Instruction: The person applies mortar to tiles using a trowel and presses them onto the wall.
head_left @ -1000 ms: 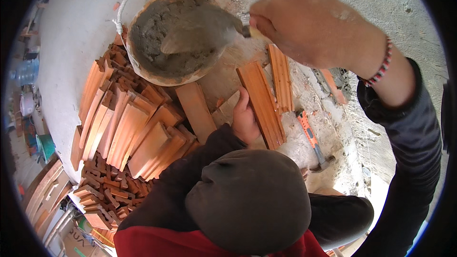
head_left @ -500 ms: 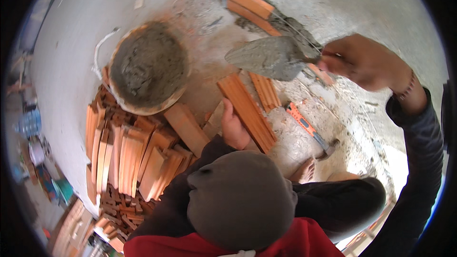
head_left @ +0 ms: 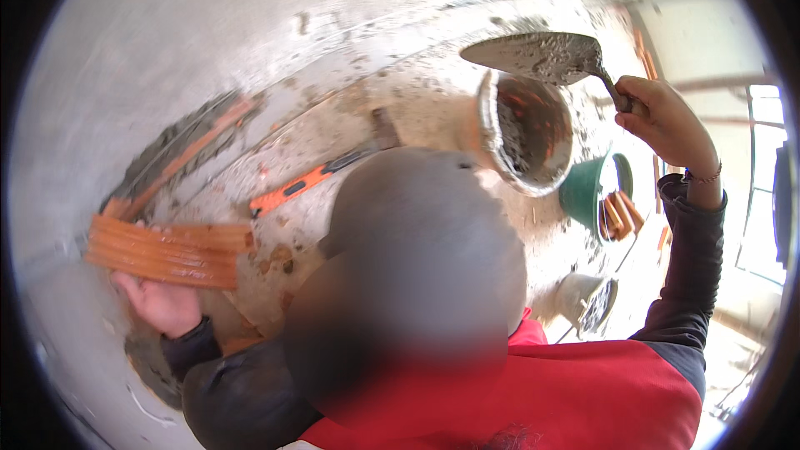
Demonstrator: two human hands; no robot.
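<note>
My right hand (head_left: 671, 127), raised at the right, is closed round the handle of a pointed trowel (head_left: 533, 57). Grey mortar coats the blade, which points left. At the left, my left hand (head_left: 167, 307) holds a ribbed orange clay brick (head_left: 162, 254) from its near side; some of the fingers are hidden beneath it. Just beyond that brick lies a row of laid bricks (head_left: 187, 152) with wet grey mortar along it. A hammer (head_left: 292, 189) with an orange and black handle rests on the floor between my hands.
A mortar-smeared bucket (head_left: 487, 129) stands below the trowel blade. Right of it, a green bucket (head_left: 579, 187) lies tilted with cut brick pieces (head_left: 621, 215) at its mouth. Nearer is a small pale bucket (head_left: 575, 296). A grey wall (head_left: 192, 33) rises at the far left.
The view has swung right, so the mortar basin and brick stack are gone and the buckets appear. Both hands keep hold of the brick and the trowel. My hands are now farther apart.
</note>
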